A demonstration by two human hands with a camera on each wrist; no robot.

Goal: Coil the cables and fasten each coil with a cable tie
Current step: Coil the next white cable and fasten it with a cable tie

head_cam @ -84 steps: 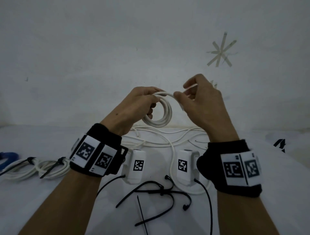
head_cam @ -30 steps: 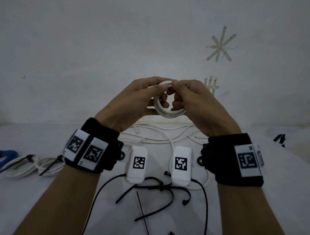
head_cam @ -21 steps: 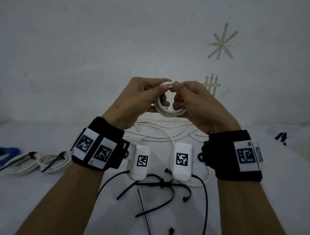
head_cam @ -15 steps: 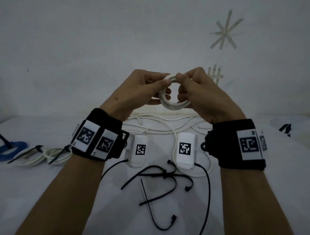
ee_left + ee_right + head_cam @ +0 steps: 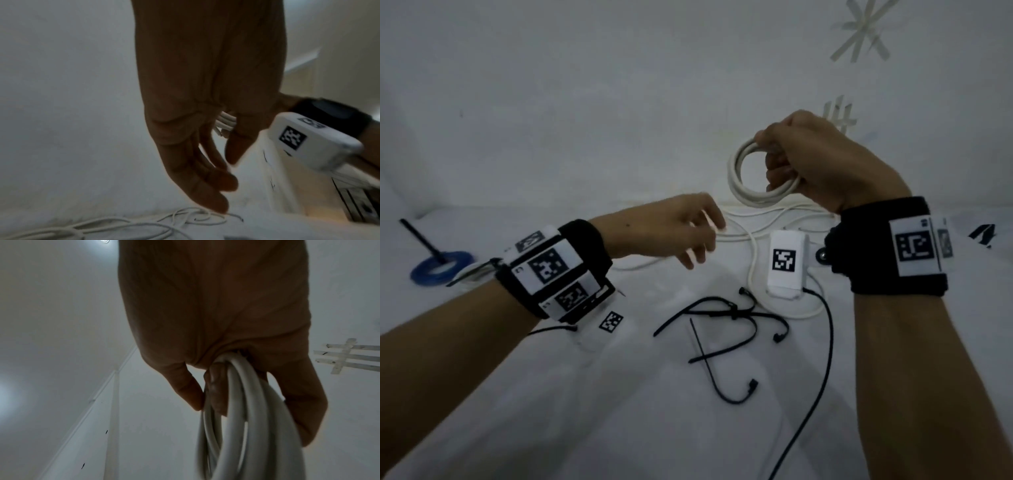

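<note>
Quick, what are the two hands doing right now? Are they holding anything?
Left hand: open, fingers relaxed, holding nothing.
Right hand: closed, gripping the coiled white cable.

Right hand point(image 5: 216, 321): I see my palm from the wrist side, dark against the pale background, filling the upper middle of the view.
Grip: my fingers point(image 5: 216, 395) curl round the white cable coil point(image 5: 242, 426), the thumb point(image 5: 185, 386) lying just beside the strands on the left.
Coil: several white loops bundled together, hanging from my fist toward the lower edge; their lower part is blurred.
Wall point(image 5: 51, 321): plain white, lit by a glare at the far left.
Tape mark point(image 5: 347, 358): pale strips crossed in a grid on the wall, right of my hand.
White trim line point(image 5: 107, 381): running diagonally down the lower left.
</note>
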